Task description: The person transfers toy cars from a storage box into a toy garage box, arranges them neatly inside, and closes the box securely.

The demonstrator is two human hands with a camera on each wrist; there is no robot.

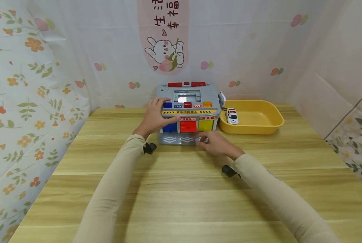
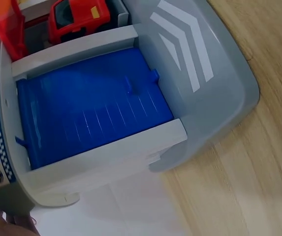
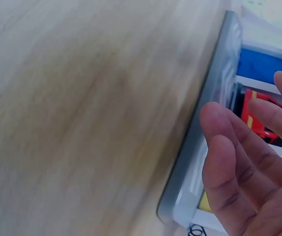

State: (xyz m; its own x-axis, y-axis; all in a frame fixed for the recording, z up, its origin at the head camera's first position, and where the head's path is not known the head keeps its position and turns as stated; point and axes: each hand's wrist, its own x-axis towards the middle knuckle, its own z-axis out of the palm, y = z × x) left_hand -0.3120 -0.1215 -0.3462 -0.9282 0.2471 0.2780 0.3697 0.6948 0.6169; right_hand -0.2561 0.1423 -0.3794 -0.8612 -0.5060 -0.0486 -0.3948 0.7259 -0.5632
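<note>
**A:** Closest in, the right hand [image 1: 214,143], low over the table [image 1: 169,199], thumb and fingers in a narrow curl, nothing showing between them! What's it near?

**B:** Just past its fingertips, the station [image 1: 187,112]: ramp [image 1: 182,139] first, then the red door [image 1: 188,127], swung up. Working that middle bay [image 2: 37,39] looks like the step in hand.

**A:** Anything inside?

**B:** A red truck [image 2: 84,19], sitting in there between the two hands!

**A:** And the neighbours?

**B:** Blue door [image 1: 170,128] down, below the left hand [image 1: 153,116]; yellow door [image 1: 205,126] down, just beyond the right. Can't tell what's behind either.

**A:** That left hand's spread wide, fingers on the roof [image 1: 209,91], thumb out along the front. Steadying, I'd say!

**B:** Then the next move probably calls for a firm left hand, and right fingertips clear of the raised door.

**A:** Farther out?

**B:** Right of the right hand and beyond it, the tray [image 1: 253,130], a white car [image 1: 232,116] at its nearer, left end. Behind everything, the cloth [image 1: 114,44].
</note>
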